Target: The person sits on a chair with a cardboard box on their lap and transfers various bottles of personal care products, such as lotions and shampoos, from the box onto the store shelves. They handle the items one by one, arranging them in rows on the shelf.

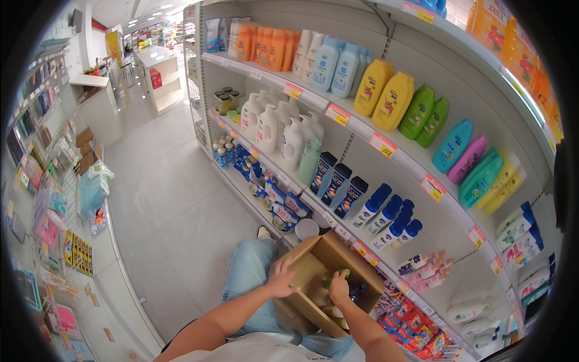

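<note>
An open cardboard box (307, 262) stands in front of my lap, beside the lowest shelf. Inside it, my right hand (338, 289) grips a green bottle (329, 280), whose lower part my fingers partly cover. A dark bottle (358, 289) lies next to that hand in the box, and pale bottles (334, 311) show beneath my wrist. My left hand (281, 278) rests with spread fingers at the box's left edge and holds nothing.
Shelving on the right carries yellow shampoo bottles (373, 88), green bottles (417, 111), white pump bottles (267, 124) and dark Clear bottles (337, 183). Red detergent packs (409, 323) fill the bottom shelf. A tiled aisle (167, 199) runs leftward to a rack with hanging goods (54, 199).
</note>
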`<state>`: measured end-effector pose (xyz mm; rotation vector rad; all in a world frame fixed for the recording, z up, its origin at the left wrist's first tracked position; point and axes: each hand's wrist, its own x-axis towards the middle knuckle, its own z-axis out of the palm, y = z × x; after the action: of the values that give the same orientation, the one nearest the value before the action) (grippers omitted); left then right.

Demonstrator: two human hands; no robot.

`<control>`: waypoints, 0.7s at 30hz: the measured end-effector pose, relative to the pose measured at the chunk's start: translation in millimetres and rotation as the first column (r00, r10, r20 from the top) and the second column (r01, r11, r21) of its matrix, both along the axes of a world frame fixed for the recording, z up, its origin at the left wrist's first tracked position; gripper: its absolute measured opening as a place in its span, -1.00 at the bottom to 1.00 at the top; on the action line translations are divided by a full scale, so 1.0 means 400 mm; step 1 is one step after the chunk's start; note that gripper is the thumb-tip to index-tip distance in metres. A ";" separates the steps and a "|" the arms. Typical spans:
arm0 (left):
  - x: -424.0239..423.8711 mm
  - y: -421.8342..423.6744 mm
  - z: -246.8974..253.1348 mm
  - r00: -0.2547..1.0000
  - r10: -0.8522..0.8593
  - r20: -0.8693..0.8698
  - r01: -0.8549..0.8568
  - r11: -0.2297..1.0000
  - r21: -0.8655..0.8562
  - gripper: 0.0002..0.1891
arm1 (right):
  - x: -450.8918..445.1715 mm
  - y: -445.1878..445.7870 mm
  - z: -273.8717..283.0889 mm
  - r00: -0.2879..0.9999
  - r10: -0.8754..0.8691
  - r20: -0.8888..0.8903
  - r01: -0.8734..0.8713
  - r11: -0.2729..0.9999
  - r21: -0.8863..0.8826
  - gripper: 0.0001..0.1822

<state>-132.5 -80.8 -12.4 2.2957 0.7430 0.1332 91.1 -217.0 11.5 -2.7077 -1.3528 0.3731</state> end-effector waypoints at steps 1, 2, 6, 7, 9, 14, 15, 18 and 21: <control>-0.001 0.000 0.000 1.000 -0.002 -0.009 0.002 1.000 -0.005 -0.22 | 0.004 -0.001 -0.006 0.999 0.030 -0.011 -0.030 0.999 -0.025 -0.68; 0.001 0.000 0.000 1.000 0.001 0.005 -0.001 1.000 -0.002 -0.22 | 0.016 0.001 -0.014 0.998 0.057 -0.021 -0.058 0.997 -0.050 -0.66; 0.005 0.000 -0.015 0.999 -0.008 0.042 0.007 1.000 0.009 -0.22 | 0.055 0.014 -0.036 0.997 0.069 -0.016 -0.069 0.998 0.009 -0.60; 0.000 0.006 -0.014 0.999 -0.006 0.045 0.006 1.000 0.014 -0.22 | 0.055 0.023 -0.009 0.996 0.090 -0.007 -0.090 0.995 0.050 -0.61; -0.007 0.008 -0.007 0.999 -0.002 0.040 0.002 1.000 0.010 -0.23 | 0.073 0.051 0.092 0.992 0.125 0.016 -0.126 0.983 0.132 -0.61; -0.014 0.003 0.006 0.999 -0.008 0.031 0.008 1.000 -0.013 -0.24 | 0.088 0.094 0.532 0.985 0.172 0.000 -0.156 0.892 0.424 -0.68; -0.006 -0.001 0.008 0.999 -0.015 0.043 0.016 1.000 -0.009 -0.24 | 0.078 0.087 0.645 0.985 0.169 0.031 -0.160 0.840 0.518 -0.70; -0.014 0.008 -0.006 0.999 -0.020 0.048 0.018 0.999 0.043 -0.25 | 0.066 0.082 0.920 0.971 0.163 0.176 -0.239 0.602 0.762 -0.77; -0.012 0.008 -0.014 1.000 -0.020 0.017 0.019 0.998 0.058 -0.24 | 0.119 0.096 1.107 0.874 -0.018 0.485 -0.465 0.258 0.847 -0.78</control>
<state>-137.5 -77.7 -18.1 2.3530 0.7159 0.1670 138.9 -178.6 454.4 -1.5144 -1.3602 -0.8468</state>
